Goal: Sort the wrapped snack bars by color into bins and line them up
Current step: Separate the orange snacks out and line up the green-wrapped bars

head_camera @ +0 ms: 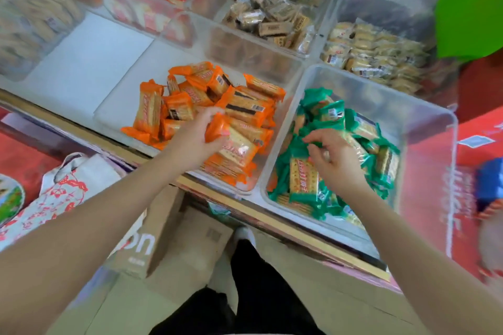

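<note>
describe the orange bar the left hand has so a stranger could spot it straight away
Find the clear bin of green bars; the orange pile lies just left of it. At the pile's near edge the left hand holds one orange bar. It is the only orange bar lifted off the heap, in the hand's grip.

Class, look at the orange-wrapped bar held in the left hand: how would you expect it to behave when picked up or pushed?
The orange-wrapped bar probably feels light, since the left hand lifts it in a loose grip. Its glossy wrapper looks slippery, so it may slide. The flat rectangular shape suggests it won't roll, and the crackers showing in such wrappers could crack if squeezed.
</note>
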